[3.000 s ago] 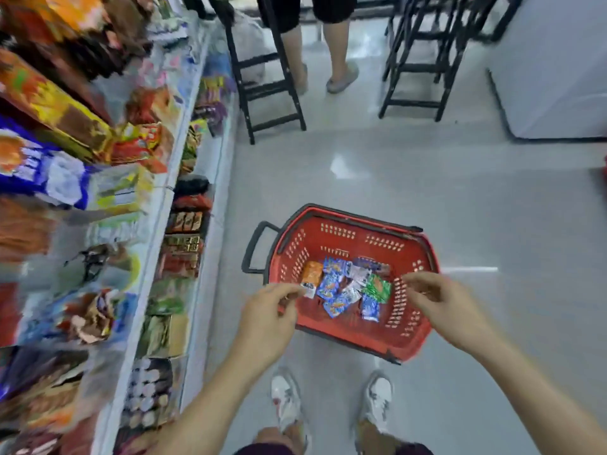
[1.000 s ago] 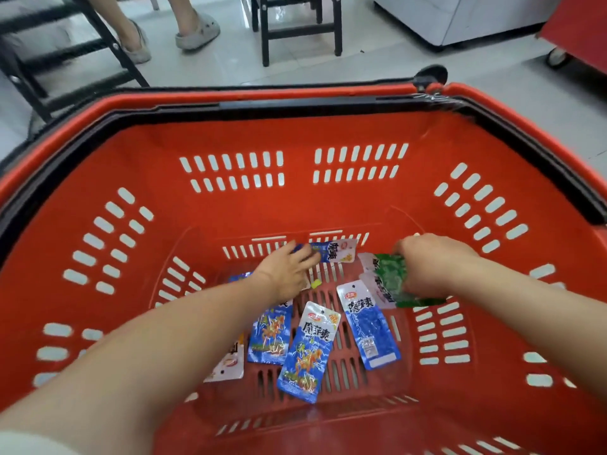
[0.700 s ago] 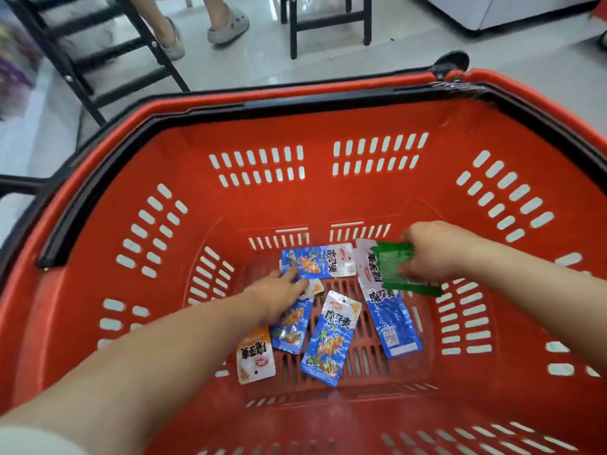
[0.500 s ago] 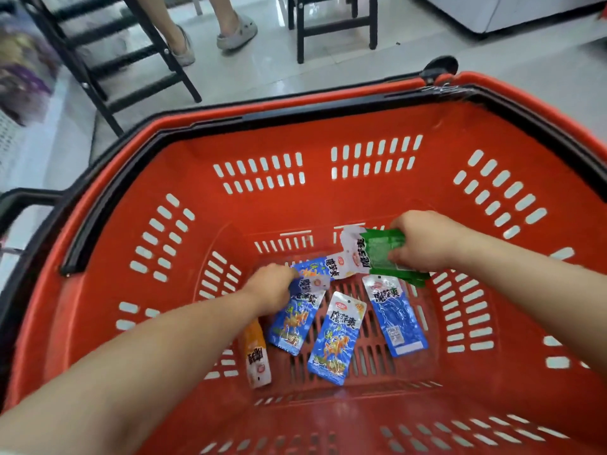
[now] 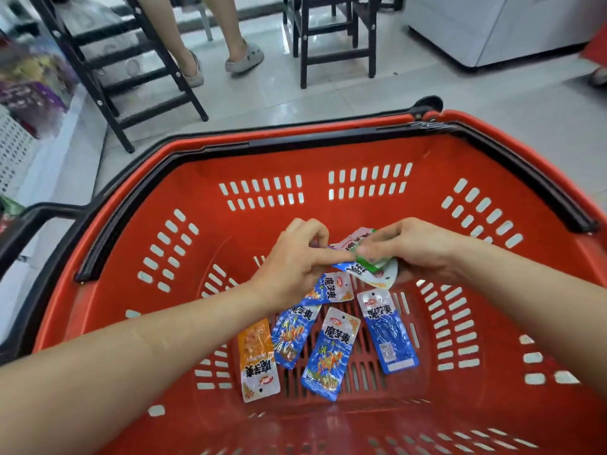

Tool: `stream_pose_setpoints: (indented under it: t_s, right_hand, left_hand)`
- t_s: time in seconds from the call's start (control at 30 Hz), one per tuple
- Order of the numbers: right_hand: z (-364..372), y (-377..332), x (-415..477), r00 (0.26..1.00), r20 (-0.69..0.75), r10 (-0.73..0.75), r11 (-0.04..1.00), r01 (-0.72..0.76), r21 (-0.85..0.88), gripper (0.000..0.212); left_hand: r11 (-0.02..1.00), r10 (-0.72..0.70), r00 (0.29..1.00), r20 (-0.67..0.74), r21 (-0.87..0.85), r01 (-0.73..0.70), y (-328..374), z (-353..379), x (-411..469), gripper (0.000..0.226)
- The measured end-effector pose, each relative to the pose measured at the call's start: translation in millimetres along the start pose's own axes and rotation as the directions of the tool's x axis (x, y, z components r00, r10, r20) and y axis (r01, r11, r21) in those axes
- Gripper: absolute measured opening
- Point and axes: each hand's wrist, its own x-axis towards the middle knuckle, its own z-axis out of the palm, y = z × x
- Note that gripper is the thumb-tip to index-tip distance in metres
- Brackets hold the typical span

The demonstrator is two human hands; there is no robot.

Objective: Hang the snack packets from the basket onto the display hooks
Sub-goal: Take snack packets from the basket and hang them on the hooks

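Observation:
Both my hands are inside the red basket (image 5: 184, 257), raised above its floor. My right hand (image 5: 417, 249) grips a small bunch of packets (image 5: 371, 267): a green one, a pinkish-white one and a blue-and-white one. My left hand (image 5: 295, 261) pinches the left edge of that same bunch, thumb and forefinger meeting it. On the basket floor lie an orange packet (image 5: 258, 359) and several blue packets, among them one at the centre (image 5: 330, 353) and one to the right (image 5: 387, 331). No display hooks are in view.
The basket's black pull handle (image 5: 39, 215) sticks out at the left. Black stools (image 5: 131, 77) (image 5: 335, 34) stand on the tiled floor beyond, with a person's legs (image 5: 210, 44) between them. A snack shelf edge (image 5: 29, 93) is at the far left, a white cabinet (image 5: 499, 24) at the far right.
My left hand lifted a blue packet off the floor and moved right and up to join my right hand's bunch. My right hand rose slightly. The view pulled back a little from the basket.

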Motion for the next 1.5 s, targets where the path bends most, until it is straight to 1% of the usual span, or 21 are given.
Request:
stream_pose_setpoints:
  t_s: [0.1, 0.17, 0.2, 0.23, 0.27, 0.33, 0.37, 0.4, 0.5, 0.57, 0.67, 0.77, 0.87, 0.93, 1.0, 1.07, 1.13, 1.23, 1.33, 1.4, 1.5]
  right_hand:
    - [-0.9, 6.9, 4.5, 1.000, 0.002, -0.004, 0.999, 0.003, 0.039, 0.039]
    - [2.2, 8.7, 8.8, 0.997, -0.051, -0.055, 0.997, 0.051, -0.065, 0.045]
    - [4.6, 9.4, 10.5, 0.992, -0.073, -0.102, 0.975, 0.085, -0.206, 0.047]
    - [8.3, 9.1, 9.6, 0.986, -0.082, -0.145, 0.931, 0.108, -0.349, 0.048]
    - [11.8, 10.0, 8.2, 0.981, -0.080, -0.179, 0.881, 0.124, -0.457, 0.049]
    - [15.2, 12.7, 7.7, 0.973, -0.059, -0.223, 0.826, 0.156, -0.541, 0.049]
    - [16.5, 13.2, 7.5, 0.971, -0.044, -0.234, 0.822, 0.173, -0.543, 0.049]
    - [16.6, 12.3, 7.8, 0.970, -0.034, -0.240, 0.825, 0.185, -0.534, 0.050]
    - [15.3, 9.3, 11.3, 0.966, -0.032, -0.257, 0.812, 0.198, -0.549, 0.052]
    - [15.0, 8.4, 14.7, 0.964, -0.019, -0.265, 0.781, 0.204, -0.590, 0.052]
    - [12.3, 7.1, 16.7, 0.959, 0.004, -0.284, 0.710, 0.213, -0.671, 0.054]
    - [14.4, 0.9, 5.4, 0.952, -0.023, -0.307, 0.714, 0.214, -0.667, 0.056]
    - [20.2, -17.9, -27.2, 0.938, -0.111, -0.328, 0.782, 0.204, -0.589, 0.054]
    - [24.1, -42.7, -61.7, 0.913, -0.196, -0.357, 0.834, 0.217, -0.508, 0.055]
    - [27.8, -76.3, -103.6, 0.865, -0.290, -0.409, 0.871, 0.276, -0.406, 0.056]
    - [35.4, -121.9, -153.5, 0.813, -0.395, -0.428, 0.898, 0.334, -0.287, 0.058]
    - [48.4, -166.4, -203.8, 0.758, -0.476, -0.446, 0.893, 0.412, -0.181, 0.059]
    - [72.5, -248.0, -291.1, 0.702, -0.524, -0.482, 0.848, 0.525, -0.077, 0.058]
    - [101.0, -324.6, -380.3, 0.674, -0.500, -0.543, 0.793, 0.608, -0.041, 0.060]
    - [118.9, -365.8, -432.3, 0.645, -0.470, -0.603, 0.755, 0.652, -0.074, 0.064]
    - [137.3, -419.1, -499.0, 0.538, -0.442, -0.718, 0.635, 0.766, -0.097, 0.061]
  left_hand:
    - [0.999, 0.030, 0.999, -0.037, -0.016, -0.031, 1.1, 11.2, -6.1, 0.043]
    - [0.991, -0.133, 0.983, 0.129, -0.006, 0.135, -4.1, 21.8, -11.5, 0.052]
    - [0.964, -0.266, 0.929, 0.257, 0.051, 0.262, -13.2, 26.6, -15.8, 0.057]
    - [0.917, -0.399, 0.826, 0.398, 0.181, 0.356, -27.5, 32.3, -23.6, 0.063]
    - [0.857, -0.513, 0.683, 0.520, 0.351, 0.377, -41.3, 36.8, -34.9, 0.072]
    - [0.745, -0.665, 0.384, 0.640, 0.604, 0.283, -60.8, 42.7, -62.2, 0.097]
    - [0.712, -0.702, 0.278, 0.656, 0.651, 0.262, -64.8, 45.7, -76.4, 0.109]
    - [0.693, -0.720, 0.225, 0.656, 0.668, 0.271, -68.0, 49.1, -87.0, 0.115]
    - [0.671, -0.739, 0.253, 0.624, 0.654, 0.349, -67.2, 52.8, -99.4, 0.102]
    - [0.659, -0.752, 0.321, 0.576, 0.641, 0.393, -72.8, 51.0, -95.8, 0.070]
    - [0.645, -0.764, 0.322, 0.559, 0.675, 0.357, -72.4, 33.0, -73.8, 0.028]
    - [0.663, -0.749, 0.344, 0.566, 0.653, 0.368, -60.5, 0.0, -43.1, 0.024]
    - [0.643, -0.764, 0.401, 0.505, 0.548, 0.535, -30.0, -53.4, -14.3, 0.023]
    - [0.586, -0.801, 0.429, 0.418, 0.402, 0.703, 0.1, -103.4, -4.5, 0.027]
    - [0.482, -0.857, 0.433, 0.280, 0.138, 0.865, 36.9, -160.4, 0.1, 0.033]
    - [0.257, -0.928, 0.322, 0.186, -0.303, 0.918, 84.7, -227.9, 5.0, 0.035]
    - [0.025, -0.958, 0.204, 0.201, -0.650, 0.759, 138.7, -286.8, 12.0, 0.041]
    - [-0.120, -0.976, 0.098, 0.196, -0.852, 0.509, 219.9, -387.0, 28.6, 0.043]
    - [-0.116, -0.988, 0.057, 0.142, -0.937, 0.331, 299.2, -480.1, 52.1, 0.043]
    - [-0.079, -0.993, 0.068, 0.097, -0.970, 0.231, 349.8, -535.5, 72.1, 0.040]
    - [0.010, -0.998, 0.059, -0.004, -0.994, 0.105, 409.6, -603.0, 98.3, 0.036]
